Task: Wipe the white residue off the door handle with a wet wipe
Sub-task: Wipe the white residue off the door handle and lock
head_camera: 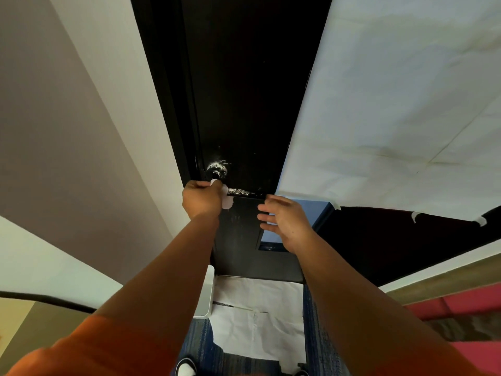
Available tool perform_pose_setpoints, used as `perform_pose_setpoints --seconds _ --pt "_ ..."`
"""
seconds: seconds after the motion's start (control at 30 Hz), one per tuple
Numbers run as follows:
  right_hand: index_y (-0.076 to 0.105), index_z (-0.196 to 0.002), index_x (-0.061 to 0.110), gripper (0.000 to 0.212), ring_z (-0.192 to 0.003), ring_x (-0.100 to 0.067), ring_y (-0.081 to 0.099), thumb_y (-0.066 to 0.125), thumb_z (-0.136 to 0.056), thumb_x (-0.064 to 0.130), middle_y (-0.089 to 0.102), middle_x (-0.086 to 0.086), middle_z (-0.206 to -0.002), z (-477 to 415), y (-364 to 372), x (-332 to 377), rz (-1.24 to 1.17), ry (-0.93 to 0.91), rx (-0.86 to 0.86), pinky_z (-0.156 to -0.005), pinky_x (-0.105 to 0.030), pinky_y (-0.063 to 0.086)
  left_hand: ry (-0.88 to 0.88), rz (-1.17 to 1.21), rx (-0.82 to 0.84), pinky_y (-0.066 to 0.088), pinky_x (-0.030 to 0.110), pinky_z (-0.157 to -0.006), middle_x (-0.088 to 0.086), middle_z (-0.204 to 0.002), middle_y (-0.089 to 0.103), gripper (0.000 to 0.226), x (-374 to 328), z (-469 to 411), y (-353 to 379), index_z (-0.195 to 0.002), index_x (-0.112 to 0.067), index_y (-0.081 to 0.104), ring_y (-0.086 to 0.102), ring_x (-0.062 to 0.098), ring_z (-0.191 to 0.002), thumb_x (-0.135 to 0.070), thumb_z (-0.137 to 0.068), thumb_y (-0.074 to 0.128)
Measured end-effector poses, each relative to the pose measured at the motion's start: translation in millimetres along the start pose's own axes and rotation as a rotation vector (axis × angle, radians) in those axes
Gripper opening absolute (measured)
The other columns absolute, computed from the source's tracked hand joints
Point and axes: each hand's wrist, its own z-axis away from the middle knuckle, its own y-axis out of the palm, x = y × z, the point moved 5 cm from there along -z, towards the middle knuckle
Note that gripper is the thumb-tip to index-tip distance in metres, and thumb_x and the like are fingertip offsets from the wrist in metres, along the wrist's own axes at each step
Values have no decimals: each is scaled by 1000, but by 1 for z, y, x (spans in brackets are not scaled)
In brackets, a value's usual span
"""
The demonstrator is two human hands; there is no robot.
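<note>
The residue-smeared lever door handle [238, 191] sits on the dark wooden door [244, 90], its round rose just above-left. The left hand [202, 198] presses a crumpled wet wipe [226, 198] on the handle's left end; the right hand [284, 221] is below-right, apart.

No text, label, brand, number or sign can be read anywhere.
</note>
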Motion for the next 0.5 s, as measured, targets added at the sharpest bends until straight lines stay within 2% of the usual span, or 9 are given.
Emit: perform_pose_setpoints --seconds 0.1,0.2,0.27,0.4,0.43,0.5 --pt "61 -123 14 21 -105 -28 70 55 -102 15 70 -12 -118 1 -2 1 -7 -1 13 -75 -32 62 6 -54 13 47 24 -59 2 -88 69 25 -7 -3 4 -92 -15 61 66 17 -75 -21 -78 81" --pt "62 -123 15 22 -102 -26 71 57 -101 17 71 -10 -115 2 -2 0 -4 -10 4 -76 -33 62 -60 142 -8 59 33 -76 2 -93 72 23 11 5 5 -92 -16 65 71 21 -88 -27 -82 82" --pt "63 -117 19 17 -98 -23 72 58 -101 18 72 -9 -112 2 -2 1 8 -21 -7 -76 -32 62 -136 298 -31 61 37 -83 3 -94 74 18 26 17 4 -91 -16 68 72 21 -90 -26 -85 82" --pt "63 -113 20 14 -98 -23 72 58 -101 17 72 -9 -111 3 -2 1 -2 -20 -4 -75 -32 62 -342 496 64 55 30 -64 4 -92 74 15 27 25 15 -97 -13 72 72 19 -84 -24 -90 78" --pt "63 -113 20 14 -98 -24 72 58 -101 17 72 -9 -111 3 -1 1 0 -21 -1 -74 -31 62 -374 505 56 54 29 -65 3 -90 75 14 23 22 16 -95 -14 74 73 20 -86 -25 -88 79" --pt "62 -115 20 15 -98 -24 73 59 -100 18 73 -8 -111 3 1 -1 4 -27 1 -73 -32 62 -386 483 40 53 29 -70 0 -78 75 13 14 21 16 -77 -17 75 73 19 -85 -24 -87 80"
